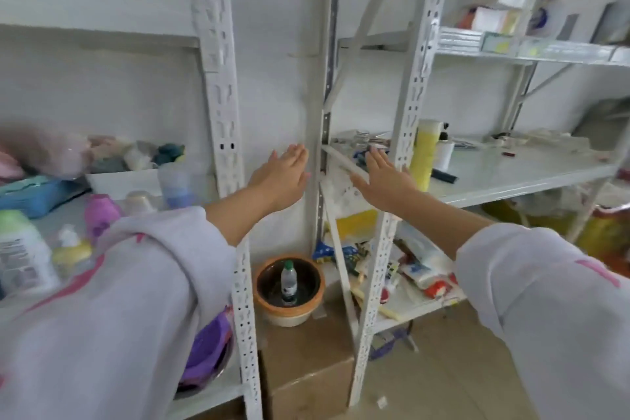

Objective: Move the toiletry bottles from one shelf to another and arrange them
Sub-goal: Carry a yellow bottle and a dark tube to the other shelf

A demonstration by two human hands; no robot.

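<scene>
Both my arms reach forward between two white metal racks. My left hand [284, 177] is flat and holds nothing, in front of the wall gap. My right hand [383, 177] is also flat and holds nothing, at the left post of the right rack. On the left shelf [64, 215] stand a white bottle with a green cap [24, 252], a pink bottle [100, 215], a small yellow pump bottle [71, 252] and a bluish translucent bottle [179, 186]. On the right shelf [511, 177] stand a tall yellow bottle [424, 153] and a white bottle with a black pump [445, 151].
A clay pot holding a small water bottle [289, 286] sits on a cardboard box [306, 361] between the racks. Soft bags and cloths [68, 153] crowd the back of the left shelf. Packets [419, 273] litter the lower right shelf. Boxes [504, 6] sit on the upper right shelf.
</scene>
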